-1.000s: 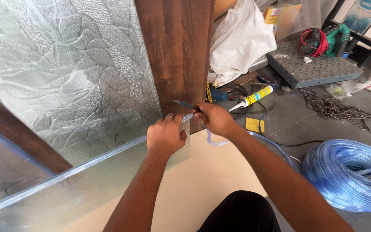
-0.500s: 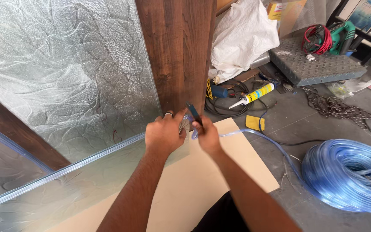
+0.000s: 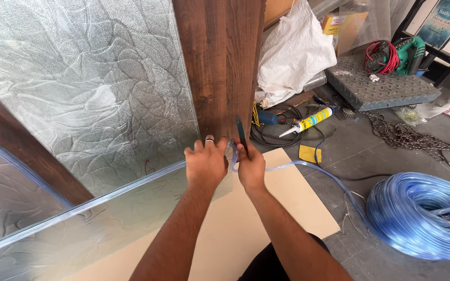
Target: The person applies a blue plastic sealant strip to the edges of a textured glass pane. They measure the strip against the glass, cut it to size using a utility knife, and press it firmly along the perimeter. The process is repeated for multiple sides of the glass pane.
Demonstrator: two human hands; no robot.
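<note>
My left hand point(image 3: 205, 164), with a ring on one finger, presses the clear blue strip point(image 3: 105, 195) against the corner of the textured glass pane point(image 3: 89, 88). Beside it my right hand point(image 3: 251, 166) grips a dark blade tool point(image 3: 241, 134) held upright at that same corner, close to the dark wooden door frame point(image 3: 220, 62). From the corner the strip runs loose to the right toward a blue coil point(image 3: 423, 216) on the floor. How the blade touches the strip is hidden by my fingers.
A beige board point(image 3: 287, 208) lies under the door. On the grey floor beyond are a sealant tube point(image 3: 308, 122), black cables, a white sack point(image 3: 292, 52), a chain point(image 3: 402, 135), a grey studded mat point(image 3: 381, 86) with a green power tool point(image 3: 412, 52).
My right hand drew in from the right until it sits next to the left hand, and the blade tool now stands upright at the glass corner. The left hand stayed put.
</note>
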